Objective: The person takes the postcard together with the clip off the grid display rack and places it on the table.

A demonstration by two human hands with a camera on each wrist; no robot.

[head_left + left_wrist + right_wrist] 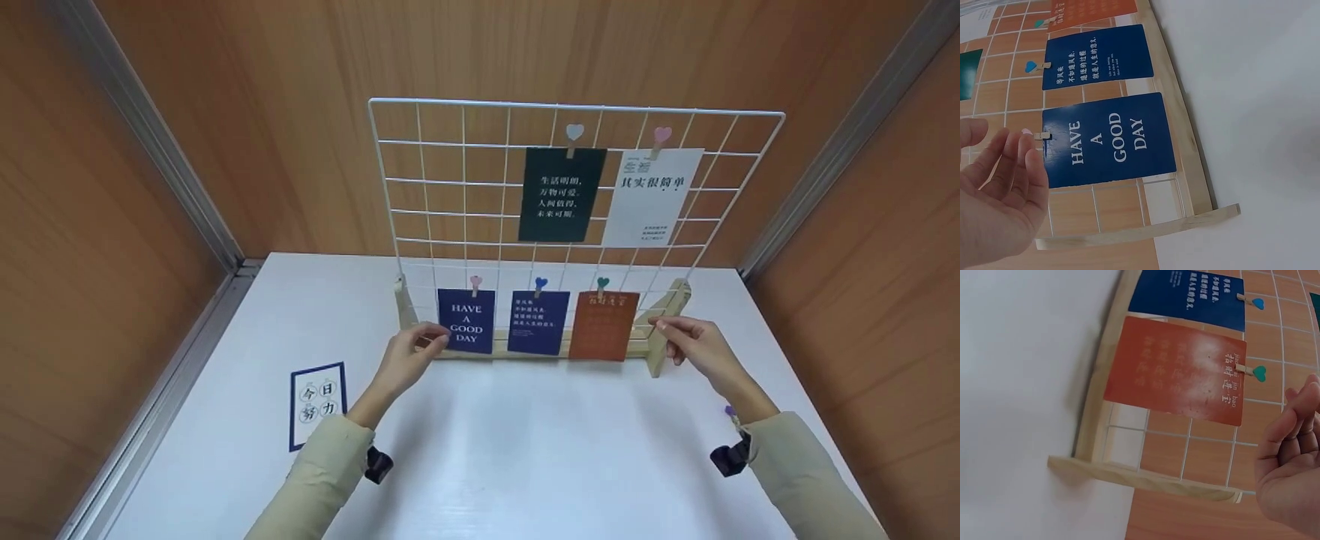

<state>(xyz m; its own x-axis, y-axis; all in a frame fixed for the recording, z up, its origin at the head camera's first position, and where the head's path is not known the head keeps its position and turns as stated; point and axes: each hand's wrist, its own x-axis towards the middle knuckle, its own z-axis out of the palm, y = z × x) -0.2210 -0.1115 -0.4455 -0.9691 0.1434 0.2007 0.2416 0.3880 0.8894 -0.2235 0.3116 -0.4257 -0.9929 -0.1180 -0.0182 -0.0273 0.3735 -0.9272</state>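
In the head view a white wire grid [465,180] stands in a wooden base [637,348], with cards clipped to it. My left hand [411,351] is at the lower left by a blue "HAVE A GOOD DAY" card [466,321]. In the left wrist view that hand [1005,191] has loosely bent fingers, thumb apart, with nothing held. My right hand [694,345] is right of an orange card [604,326], near the base's right foot [660,352]. In the right wrist view its fingers [1278,433] are loosely curled and hold nothing visible.
A second blue card [538,322] hangs between the lower cards. Higher up hang a dark green card [561,195] and a white card [651,199], on heart-shaped clips. A blue-bordered card [318,405] lies on the white table [525,450]. Wooden panels [262,150] surround it.
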